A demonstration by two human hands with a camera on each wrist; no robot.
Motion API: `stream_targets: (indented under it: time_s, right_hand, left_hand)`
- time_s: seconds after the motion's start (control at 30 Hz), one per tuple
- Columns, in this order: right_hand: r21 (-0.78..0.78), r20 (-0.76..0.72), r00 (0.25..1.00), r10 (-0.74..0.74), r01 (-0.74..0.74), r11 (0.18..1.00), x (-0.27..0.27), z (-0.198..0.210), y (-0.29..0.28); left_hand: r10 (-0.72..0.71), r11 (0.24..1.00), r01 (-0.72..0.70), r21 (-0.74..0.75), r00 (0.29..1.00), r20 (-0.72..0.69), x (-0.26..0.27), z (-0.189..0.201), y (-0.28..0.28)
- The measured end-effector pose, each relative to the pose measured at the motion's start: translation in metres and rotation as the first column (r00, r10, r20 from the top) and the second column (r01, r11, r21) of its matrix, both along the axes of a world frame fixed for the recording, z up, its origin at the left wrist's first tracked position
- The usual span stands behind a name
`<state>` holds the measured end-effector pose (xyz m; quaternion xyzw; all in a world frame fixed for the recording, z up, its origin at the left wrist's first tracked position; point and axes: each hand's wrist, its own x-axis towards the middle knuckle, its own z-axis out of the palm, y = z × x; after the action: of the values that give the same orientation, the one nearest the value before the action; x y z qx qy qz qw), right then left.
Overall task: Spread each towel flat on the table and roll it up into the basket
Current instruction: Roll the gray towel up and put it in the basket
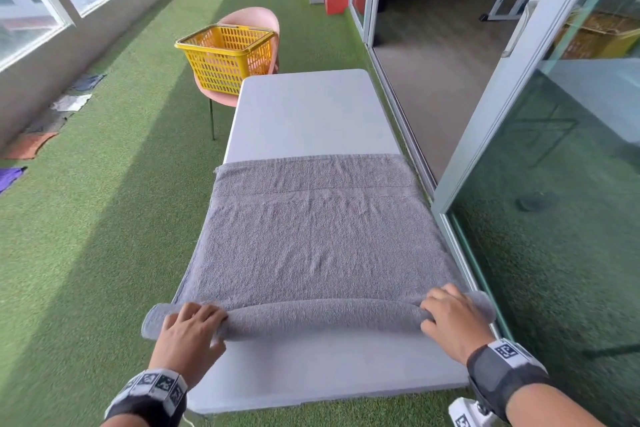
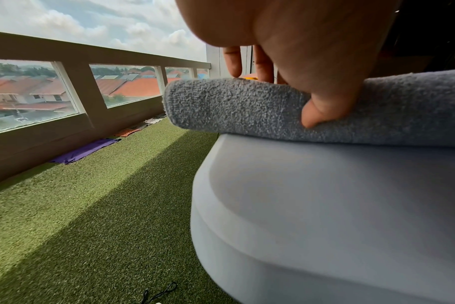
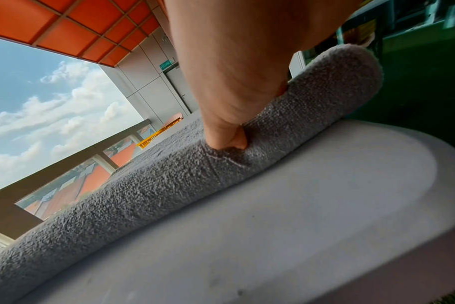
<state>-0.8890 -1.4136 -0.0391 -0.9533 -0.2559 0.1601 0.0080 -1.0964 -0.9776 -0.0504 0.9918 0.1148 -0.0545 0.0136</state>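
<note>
A grey towel point(image 1: 311, 236) lies flat across the near half of the white table point(image 1: 304, 107), and its near edge is wound into a thick roll point(image 1: 322, 317) point(image 2: 234, 105) point(image 3: 148, 185). My left hand point(image 1: 188, 326) point(image 2: 322, 111) grips the roll's left end, thumb on the near side and fingers over the top. At the right end my right hand point(image 1: 448, 314) point(image 3: 229, 142) grips the roll the same way, its thumb pressed into the cloth. The yellow basket point(image 1: 225, 55) stands on a pink chair point(image 1: 256, 19) beyond the table's far left corner.
Green artificial turf point(image 1: 121, 201) surrounds the table. Several cloths point(image 1: 69, 102) point(image 2: 89, 150) lie on the floor along the left window wall. A glass sliding door point(image 1: 502, 97) runs close along the table's right side. The far half of the table is bare.
</note>
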Motion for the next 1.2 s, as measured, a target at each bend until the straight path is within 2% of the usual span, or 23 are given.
stream_targets:
  time_s: [0.13,0.33,0.47,0.6,0.73,0.87,1.1,1.2]
  right_hand:
    - [-0.007,-0.033,0.999,-0.006,0.006,1.000,-0.002,0.007,0.002]
    - [-0.031,-0.072,0.997,-0.033,0.031,0.999,-0.004,0.009,0.005]
    - [0.046,-0.028,0.996,-0.081,0.082,0.996,0.002,0.000,0.004]
    - [0.117,-0.001,0.992,-0.126,0.125,0.985,0.004,-0.004,0.003]
    - [0.194,0.004,0.993,-0.121,0.118,0.974,0.002,-0.009,0.003]
    - [0.188,-0.006,0.999,-0.032,0.033,0.982,-0.002,-0.008,0.002]
    - [0.035,0.049,0.999,0.024,-0.026,0.999,-0.002,-0.005,0.000]
    - [0.016,0.055,0.998,0.025,-0.026,1.000,0.001,-0.001,0.002]
  left_hand:
    - [-0.016,1.000,0.016,0.021,1.000,-0.002,0.000,-0.003,0.001]
    - [0.036,0.999,-0.037,0.030,0.999,0.038,0.003,-0.001,-0.006]
    - [0.078,0.995,-0.079,0.065,0.997,0.018,0.007,-0.001,-0.005]
    - [0.139,0.990,-0.137,-0.026,0.988,0.061,0.010,0.001,-0.003]
    - [0.115,0.988,-0.100,-0.116,0.984,0.134,0.011,-0.003,-0.001]
    - [0.040,0.999,-0.033,-0.038,0.975,0.219,0.013,-0.006,0.001]
    - [0.013,1.000,-0.012,-0.019,0.999,0.048,0.011,0.000,-0.003]
    - [0.019,1.000,-0.019,-0.013,0.999,0.037,0.012,-0.006,0.003]
